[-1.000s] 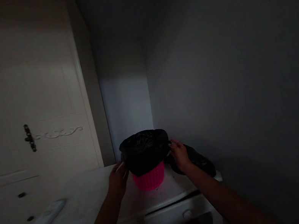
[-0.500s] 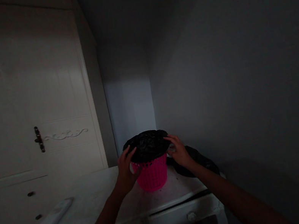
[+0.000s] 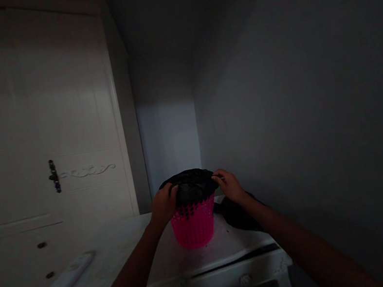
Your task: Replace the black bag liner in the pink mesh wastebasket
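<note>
A pink perforated plastic basket [image 3: 194, 228] stands upright on a white table [image 3: 122, 254]. Over its rim lies a black plastic bag [image 3: 196, 190], its edge folded down outside the upper wall. At the left of the rim, my left hand [image 3: 164, 204] is closed on the bag's edge, thumb toward me. My right hand [image 3: 229, 184] pinches the same bag at the right side of the rim. Part of the basket's inside is hidden by the bag.
Behind my right forearm, more black plastic [image 3: 241, 214] lies on the table. A long pale object, perhaps a power strip [image 3: 65, 282], rests at the table's left edge. A white wardrobe [image 3: 78, 109] stands at the left and a grey wall [image 3: 302, 119] at the right.
Both hands have closed from a looser, spread hold onto the bag's edge. The bag's top looks flatter and more spread over the rim. The view has shifted slightly.
</note>
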`<state>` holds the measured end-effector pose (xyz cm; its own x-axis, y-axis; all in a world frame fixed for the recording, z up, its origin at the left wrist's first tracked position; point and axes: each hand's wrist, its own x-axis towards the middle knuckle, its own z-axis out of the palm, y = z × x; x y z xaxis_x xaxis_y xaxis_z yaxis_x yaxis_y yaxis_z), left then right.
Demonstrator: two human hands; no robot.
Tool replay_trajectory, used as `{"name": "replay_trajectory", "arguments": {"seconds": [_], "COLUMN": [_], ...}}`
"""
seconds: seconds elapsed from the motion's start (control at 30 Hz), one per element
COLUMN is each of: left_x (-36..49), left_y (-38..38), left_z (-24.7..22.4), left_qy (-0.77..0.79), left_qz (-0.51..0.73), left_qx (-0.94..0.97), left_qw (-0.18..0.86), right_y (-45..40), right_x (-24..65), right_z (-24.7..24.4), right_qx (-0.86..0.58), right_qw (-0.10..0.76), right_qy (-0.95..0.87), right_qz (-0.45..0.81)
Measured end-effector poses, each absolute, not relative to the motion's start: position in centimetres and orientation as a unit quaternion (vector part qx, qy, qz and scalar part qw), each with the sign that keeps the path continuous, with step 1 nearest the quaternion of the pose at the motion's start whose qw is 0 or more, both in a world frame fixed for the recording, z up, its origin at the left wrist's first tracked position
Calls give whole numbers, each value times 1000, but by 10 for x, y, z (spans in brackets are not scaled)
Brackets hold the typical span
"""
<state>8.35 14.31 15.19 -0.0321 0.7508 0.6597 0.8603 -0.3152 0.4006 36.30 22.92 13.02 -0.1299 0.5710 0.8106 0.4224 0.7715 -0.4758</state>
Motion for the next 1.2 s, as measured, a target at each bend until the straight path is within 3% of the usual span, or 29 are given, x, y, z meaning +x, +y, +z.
{"name": "replay_trajectory", "arguments": {"seconds": [0.3, 0.6, 0.93, 1.2], "left_x": [82, 83, 104, 119], "left_y": [156, 167, 155, 128], "left_z": [155, 135, 129, 121], "left_qy": [-567, -549, -510, -480], "left_qz": [-419, -403, -424, -368], "left_qx": [-707, -719, -723, -746], "left_qw": [54, 137, 194, 277], "right_y": [253, 257, 285, 296], "right_x": [326, 302, 282, 289], "right_z": [187, 234, 235, 210], "right_qx": [-383, -369, -356, -574], "right_qw": [536, 403, 342, 334], "right_qy": [-750, -838, -868, -747], "right_qz": [58, -3, -50, -36]}}
